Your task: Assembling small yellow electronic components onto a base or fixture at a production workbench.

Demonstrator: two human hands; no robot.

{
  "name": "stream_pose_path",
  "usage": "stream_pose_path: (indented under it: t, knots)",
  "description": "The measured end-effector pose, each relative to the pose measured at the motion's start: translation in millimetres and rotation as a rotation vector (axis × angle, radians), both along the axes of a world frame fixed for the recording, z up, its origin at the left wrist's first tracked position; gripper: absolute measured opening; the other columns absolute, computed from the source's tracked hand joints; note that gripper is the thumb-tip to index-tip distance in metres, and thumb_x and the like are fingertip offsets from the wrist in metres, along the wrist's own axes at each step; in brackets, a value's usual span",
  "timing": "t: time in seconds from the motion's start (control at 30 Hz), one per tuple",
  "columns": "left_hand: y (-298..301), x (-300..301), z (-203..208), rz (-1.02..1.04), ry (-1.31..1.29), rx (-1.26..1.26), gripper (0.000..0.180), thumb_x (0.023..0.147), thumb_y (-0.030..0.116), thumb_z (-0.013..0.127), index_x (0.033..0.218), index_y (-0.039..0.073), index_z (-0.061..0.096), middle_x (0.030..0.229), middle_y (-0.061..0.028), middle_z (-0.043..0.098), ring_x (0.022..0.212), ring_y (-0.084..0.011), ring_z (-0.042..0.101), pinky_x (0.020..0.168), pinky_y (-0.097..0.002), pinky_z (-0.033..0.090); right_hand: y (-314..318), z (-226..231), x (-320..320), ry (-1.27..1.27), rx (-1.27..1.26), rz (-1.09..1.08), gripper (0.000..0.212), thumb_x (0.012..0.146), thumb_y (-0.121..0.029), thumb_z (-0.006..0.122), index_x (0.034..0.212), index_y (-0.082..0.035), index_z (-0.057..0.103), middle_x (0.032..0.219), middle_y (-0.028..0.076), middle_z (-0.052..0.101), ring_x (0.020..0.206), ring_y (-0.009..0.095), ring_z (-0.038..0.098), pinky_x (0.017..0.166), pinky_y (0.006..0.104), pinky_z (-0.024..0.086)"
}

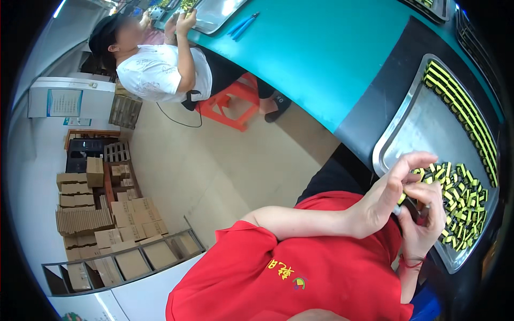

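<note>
At the right, my left hand [386, 195] and my right hand [427, 220] meet over the near edge of a metal tray [408, 125]. A small yellow-and-black part [402, 198] shows between them, pinched by my left fingers. My right fingers curl around something dark with a pale tip, mostly hidden by the hands. A red cord circles my right wrist. Beyond my hands lies a loose pile of small yellow-and-black parts [461, 206] in the tray. More of these parts stand in neat rows [463, 109] along the tray's far side.
A teal table mat [305, 51] stretches away to the upper left, with blue-handled pliers [243, 25] and another metal tray [217, 13] on it. A co-worker [160, 69] sits there on a red stool [230, 107]. Cardboard boxes [131, 214] are stacked at the left.
</note>
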State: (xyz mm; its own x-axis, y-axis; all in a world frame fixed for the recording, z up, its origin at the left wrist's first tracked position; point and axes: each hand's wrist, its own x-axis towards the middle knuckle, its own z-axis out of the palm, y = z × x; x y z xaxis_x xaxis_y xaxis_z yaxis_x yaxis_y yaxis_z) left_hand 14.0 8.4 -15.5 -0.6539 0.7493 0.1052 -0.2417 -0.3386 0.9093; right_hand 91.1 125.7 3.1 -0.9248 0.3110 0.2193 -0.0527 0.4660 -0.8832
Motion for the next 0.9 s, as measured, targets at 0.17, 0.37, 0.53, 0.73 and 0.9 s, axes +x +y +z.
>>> stream_pose_path:
  t: [0.17,0.37,0.53,0.73,0.9]
  knots:
    - [-4.3,-4.5,-6.2,0.053,0.062,0.009,0.069,0.097,0.052,0.042,0.138,-0.004,0.035,0.138,-0.0157,0.04,0.129,-0.024,0.041,0.105,-0.0367,0.034,1.0,-1.8,-17.3,0.183,0.18,0.096,0.036,0.057,0.007,0.074,0.09,-0.004,0.062,0.084,0.009,0.064,0.074,0.025,0.057,0.065,0.0329,0.044]
    - [-12.0,-7.1,-2.0,-0.046,-0.11,-0.019,0.039,0.104,0.029,0.034,0.125,-0.003,0.045,0.129,-0.0172,0.05,0.124,-0.0239,0.047,0.104,-0.0361,0.035,-1.5,-1.0,-10.9,0.092,0.079,0.103,0.036,0.059,0.008,0.071,0.091,-0.003,0.061,0.087,0.009,0.062,0.077,0.023,0.057,0.068,0.0327,0.043]
    - [-15.3,-18.1,-0.2,0.139,0.311,-0.054,0.042,0.104,0.035,0.032,0.117,-0.001,0.048,0.129,-0.0218,0.05,0.117,-0.0237,0.052,0.097,-0.0347,0.042,3.0,-0.4,-3.8,0.161,0.152,0.132,0.034,0.063,0.006,0.074,0.093,-0.002,0.061,0.087,0.009,0.06,0.083,0.023,0.056,0.076,0.0327,0.043]
    - [-21.3,-16.7,9.4,0.086,0.052,0.006,0.04,0.103,0.036,0.037,0.12,0.001,0.046,0.121,-0.0149,0.048,0.098,-0.0145,0.054,0.077,-0.0245,0.045,16.5,9.2,9.3,0.232,0.189,-0.103,0.028,0.08,-0.002,0.07,0.106,-0.002,0.059,0.096,0.011,0.063,0.092,0.022,0.056,0.083,0.0335,0.04]
    - [-10.1,-11.2,-2.3,-0.097,-0.018,0.002,0.028,0.096,0.007,0.053,0.123,0.002,0.046,0.117,-0.0045,0.047,0.109,-0.0121,0.046,0.095,-0.0287,0.038,11.3,12.2,7.5,0.21,0.22,-0.057,0.035,0.079,0.002,0.067,0.112,-0.003,0.059,0.1,0.011,0.065,0.089,0.026,0.058,0.075,0.036,0.043]
